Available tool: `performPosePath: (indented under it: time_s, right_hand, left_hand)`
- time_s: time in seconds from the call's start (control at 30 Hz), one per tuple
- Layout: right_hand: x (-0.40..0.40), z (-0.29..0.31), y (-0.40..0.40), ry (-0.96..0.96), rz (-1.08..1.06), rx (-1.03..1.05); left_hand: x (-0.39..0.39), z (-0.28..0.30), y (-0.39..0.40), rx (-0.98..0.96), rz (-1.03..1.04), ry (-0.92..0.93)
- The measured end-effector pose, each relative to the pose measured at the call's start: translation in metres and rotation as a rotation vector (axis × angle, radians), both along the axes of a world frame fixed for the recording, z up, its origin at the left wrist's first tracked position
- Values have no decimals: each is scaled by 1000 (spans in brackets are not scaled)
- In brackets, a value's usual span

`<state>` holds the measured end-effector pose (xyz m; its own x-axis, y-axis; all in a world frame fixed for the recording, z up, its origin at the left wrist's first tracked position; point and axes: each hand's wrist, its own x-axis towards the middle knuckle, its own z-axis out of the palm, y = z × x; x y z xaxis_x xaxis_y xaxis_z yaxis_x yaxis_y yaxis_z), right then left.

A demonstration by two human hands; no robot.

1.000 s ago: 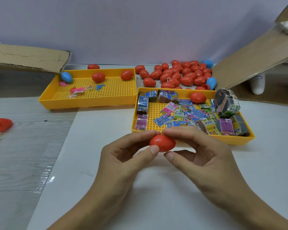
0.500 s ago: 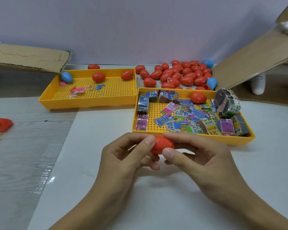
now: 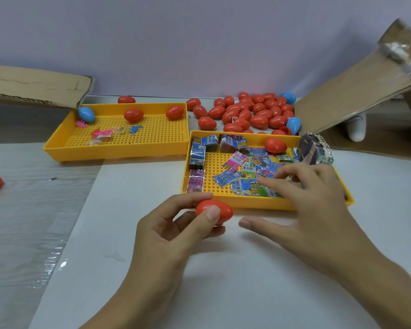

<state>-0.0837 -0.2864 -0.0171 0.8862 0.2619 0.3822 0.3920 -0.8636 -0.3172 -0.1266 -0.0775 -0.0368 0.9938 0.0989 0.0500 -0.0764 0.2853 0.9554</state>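
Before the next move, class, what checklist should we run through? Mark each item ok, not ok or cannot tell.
1. Red egg gripped securely: ok, the left hand pinches it between thumb and fingers.
2. Right hand free: ok, fingers spread, nothing held.
3. Printed packets within reach: ok, they lie in the right tray under those fingers.
4. Egg opened for filling: not ok, it looks whole.
5. Loose egg in that tray out of the way: ok, it lies at the far edge, apart from the hand.
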Motion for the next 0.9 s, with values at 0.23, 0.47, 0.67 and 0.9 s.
performPosePath:
  time_s: [0.23, 0.47, 0.67, 0.9]
  right_hand:
    - [3, -4, 3, 24, -12, 114]
    - [0, 12, 5, 98, 11, 606]
    - [-19, 17, 21, 433, 340, 965]
    - [-23, 10, 27, 705, 273, 956]
  left_hand:
    - [1, -1, 0, -28, -17, 11]
    - [1, 1, 0, -21, -30, -19]
    - [-1, 2, -3, 63, -43, -105]
    - [-4, 4, -6, 249, -114, -172]
